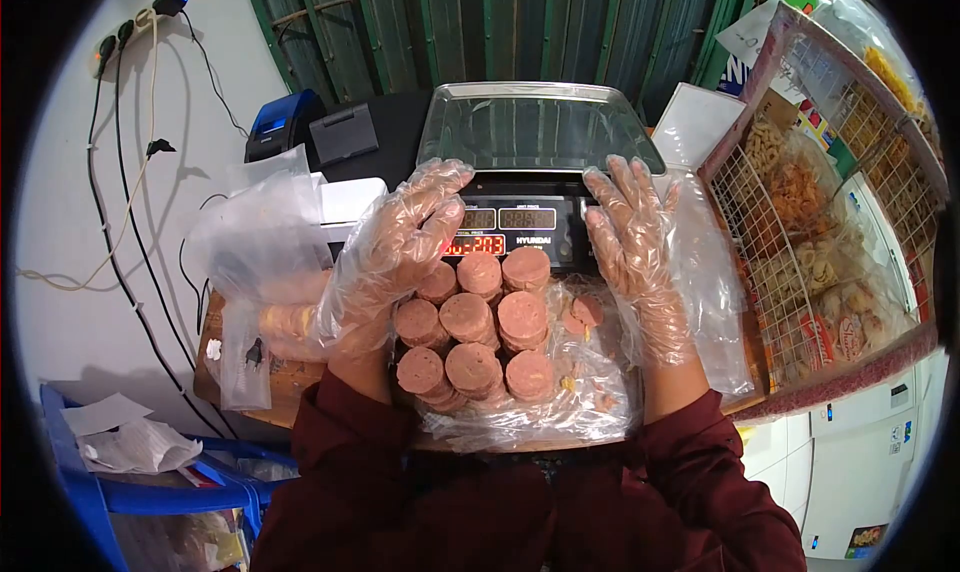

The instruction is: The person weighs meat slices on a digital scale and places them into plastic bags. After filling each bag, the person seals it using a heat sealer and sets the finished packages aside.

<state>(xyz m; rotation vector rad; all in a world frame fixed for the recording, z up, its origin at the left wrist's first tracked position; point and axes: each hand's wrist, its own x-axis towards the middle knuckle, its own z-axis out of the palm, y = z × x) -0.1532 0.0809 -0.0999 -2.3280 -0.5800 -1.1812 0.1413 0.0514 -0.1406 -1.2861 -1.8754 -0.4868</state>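
My left hand (405, 234), in a clear plastic glove, is held with its fingers stretched out beside the scale's display. In a matching glove, my right hand (632, 234) has its fingers spread at the display's right edge. Neither hand holds anything. Between and below them stand several stacks of round pink meat slices (470, 319) on a clear plastic sheet (590, 412). A loose slice (582, 316) and small crumbs lie to the right of the stacks. Behind them is a digital scale (575, 234) with lit red digits and a steel weighing tray (540, 127).
Clear plastic bags (275, 227) lie at left, near a blue and black device (282, 124). A wire rack (770, 242) with packaged food stands at right. Below left is a blue plastic chair or crate (160, 497) holding papers. Cables (120, 222) hang along the wall.
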